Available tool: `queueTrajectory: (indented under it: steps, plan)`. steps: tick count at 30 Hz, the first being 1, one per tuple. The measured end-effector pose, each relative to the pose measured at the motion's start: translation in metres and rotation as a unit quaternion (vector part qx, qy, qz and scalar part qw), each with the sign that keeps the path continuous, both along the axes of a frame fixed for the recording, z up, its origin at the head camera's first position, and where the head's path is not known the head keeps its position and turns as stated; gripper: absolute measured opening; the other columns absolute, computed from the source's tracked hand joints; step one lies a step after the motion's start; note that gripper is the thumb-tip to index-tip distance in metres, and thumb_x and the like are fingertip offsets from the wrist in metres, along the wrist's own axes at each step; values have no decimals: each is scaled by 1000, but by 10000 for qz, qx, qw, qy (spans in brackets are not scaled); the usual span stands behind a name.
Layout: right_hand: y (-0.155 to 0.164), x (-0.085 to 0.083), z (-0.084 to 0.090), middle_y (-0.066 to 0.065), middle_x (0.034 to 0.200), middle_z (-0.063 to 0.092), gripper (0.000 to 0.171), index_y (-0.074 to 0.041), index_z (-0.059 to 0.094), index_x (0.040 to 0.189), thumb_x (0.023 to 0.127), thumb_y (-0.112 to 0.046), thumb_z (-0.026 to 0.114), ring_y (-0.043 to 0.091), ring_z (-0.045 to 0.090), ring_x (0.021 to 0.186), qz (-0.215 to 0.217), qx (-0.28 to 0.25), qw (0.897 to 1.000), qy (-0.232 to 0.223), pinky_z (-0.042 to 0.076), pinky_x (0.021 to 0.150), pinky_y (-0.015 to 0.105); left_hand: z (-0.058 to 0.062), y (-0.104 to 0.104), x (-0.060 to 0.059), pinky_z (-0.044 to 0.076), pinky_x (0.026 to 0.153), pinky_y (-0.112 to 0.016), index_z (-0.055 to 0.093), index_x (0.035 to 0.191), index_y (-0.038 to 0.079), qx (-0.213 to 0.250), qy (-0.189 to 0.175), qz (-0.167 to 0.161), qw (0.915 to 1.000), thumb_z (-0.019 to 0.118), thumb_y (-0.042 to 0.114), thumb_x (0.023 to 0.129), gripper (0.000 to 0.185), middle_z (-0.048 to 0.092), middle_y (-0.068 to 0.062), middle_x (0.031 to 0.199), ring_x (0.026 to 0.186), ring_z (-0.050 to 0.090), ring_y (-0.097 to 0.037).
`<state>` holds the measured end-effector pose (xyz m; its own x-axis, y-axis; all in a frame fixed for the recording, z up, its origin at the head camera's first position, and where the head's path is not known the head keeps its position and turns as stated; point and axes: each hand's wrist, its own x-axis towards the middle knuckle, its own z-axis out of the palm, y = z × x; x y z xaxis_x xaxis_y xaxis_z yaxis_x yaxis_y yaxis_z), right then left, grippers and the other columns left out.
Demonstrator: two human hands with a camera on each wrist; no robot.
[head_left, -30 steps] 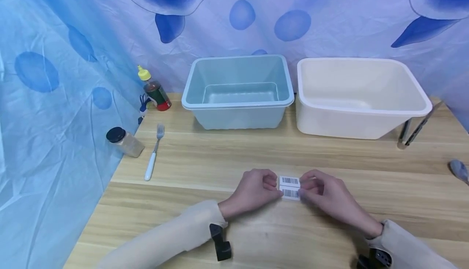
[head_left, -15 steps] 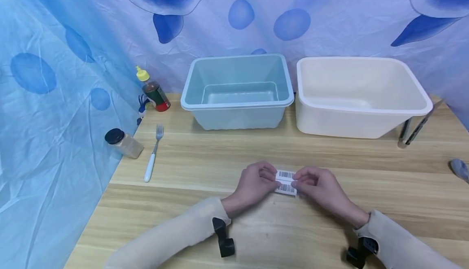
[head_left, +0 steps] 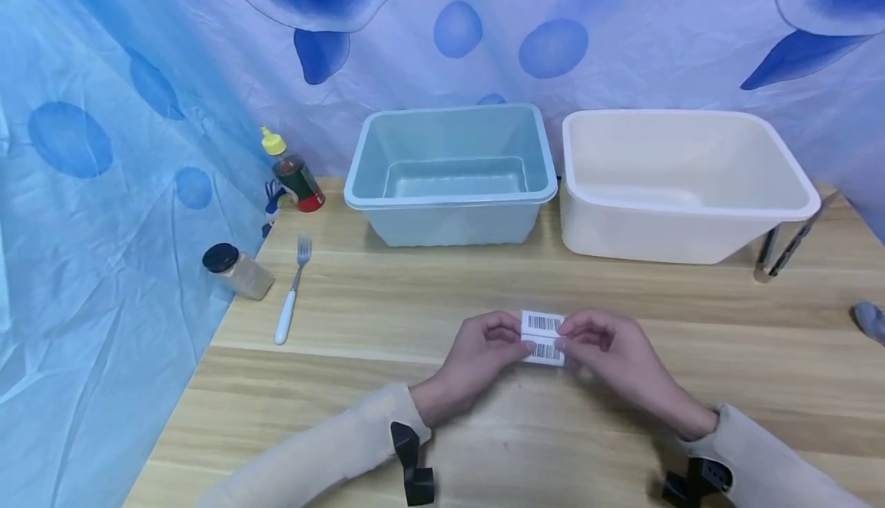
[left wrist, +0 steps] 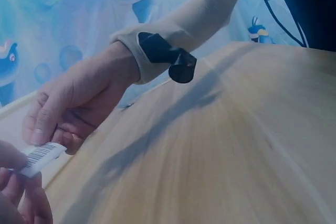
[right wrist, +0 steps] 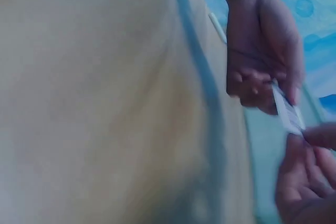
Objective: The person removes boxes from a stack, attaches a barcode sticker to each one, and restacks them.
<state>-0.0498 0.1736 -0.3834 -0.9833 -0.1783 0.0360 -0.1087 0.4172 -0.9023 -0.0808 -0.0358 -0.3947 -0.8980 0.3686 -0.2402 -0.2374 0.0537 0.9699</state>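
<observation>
both hands — left hand [head_left: 484, 350], right hand [head_left: 604, 350] — pinch the barcode label [head_left: 542, 337] at lower centre; uneven pulling could tear it.

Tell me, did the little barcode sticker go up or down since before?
Yes. The barcode sticker, pinched by the left hand and right hand, has risen slightly, toward the blue tub.

barcodes on label strip [head_left: 542, 337], digits illegible
</observation>
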Motion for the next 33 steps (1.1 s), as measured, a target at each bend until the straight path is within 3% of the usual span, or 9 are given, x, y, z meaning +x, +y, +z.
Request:
queueTrajectory:
  steps: [4, 7, 10, 12, 14, 18, 24, 29, 33]
  plan:
    - [4, -1, 17, -2, 86, 71, 19, -10, 68, 97, 81, -2, 73, 0, 63, 73, 554, 892, 9859, 1301, 55, 61, 19, 8, -3, 1, 55, 71, -20, 64, 98, -2, -116, 338, 46, 9994, 73, 2, 81, 21, 65, -7, 92, 79, 64, -11]
    - [0, -2, 31, -3, 84, 71, 18, -11, 69, 91, 77, -1, 75, -1, 60, 68, 656, 1380, 9503, 2711, 52, 56, 14, 13, -6, 0, 53, 66, -17, 64, 98, -1, -265, 648, 54, 9975, 73, 3, 82, 19, 65, -9, 94, 79, 64, -10]
    - [-11, -3, 39, 0, 87, 70, 7, -10, 70, 89, 88, -16, 69, 7, 64, 71, 688, 1607, 9102, 3755, 54, 62, 15, 16, -8, -1, 53, 66, -16, 64, 98, -4, -255, 914, -33, 9955, 72, 1, 82, 18, 65, -13, 95, 78, 64, -10]
    - [-19, -5, 42, 2, 88, 70, 19, -9, 71, 90, 94, -25, 61, 12, 66, 75, 725, 1675, 8906, 4166, 56, 68, 20, 18, -9, -1, 54, 68, -16, 64, 98, -4, -229, 1094, -114, 9937, 72, 1, 83, 18, 65, -16, 95, 77, 63, -8]
    - [-27, -6, 42, 1, 88, 70, 26, -9, 72, 90, 97, -29, 57, 14, 67, 79, 703, 1762, 8815, 4324, 57, 72, 23, 21, -10, 0, 55, 71, -17, 65, 97, -5, -216, 1328, -148, 9908, 72, 1, 83, 16, 66, -18, 94, 77, 63, -7]
    - [-35, -8, 40, -2, 88, 71, 8, -12, 73, 91, 88, -17, 69, 12, 67, 81, 629, 1661, 8900, 4199, 56, 75, 22, 27, -10, 5, 57, 69, -19, 68, 93, -4, -209, 1792, -139, 9835, 72, 0, 82, 12, 69, -19, 91, 75, 63, -5]
    - [-37, -6, 35, -3, 88, 73, 19, -15, 73, 91, 75, -5, 77, 12, 69, 79, 418, 1316, 9101, 3908, 56, 73, 17, 30, -12, 10, 58, 67, -24, 71, 91, 0, -372, 2345, -106, 9714, 74, 1, 81, 11, 72, -13, 88, 74, 64, -4]
    - [-38, -6, 31, -4, 87, 73, 21, -17, 73, 89, 74, -2, 78, 11, 69, 77, 259, 1001, 9308, 3507, 53, 65, 15, 31, -15, 11, 58, 67, -24, 73, 93, 3, -542, 2609, -88, 9638, 75, 4, 81, 12, 73, -11, 86, 73, 64, -6]
    - [-38, -7, 30, -6, 87, 73, 21, -18, 73, 89, 76, -1, 77, 7, 67, 76, 252, 857, 9392, 3316, 51, 62, 13, 32, -17, 9, 58, 67, -24, 73, 94, 4, -588, 2660, -150, 9621, 75, 7, 82, 13, 73, -10, 86, 74, 65, -8]
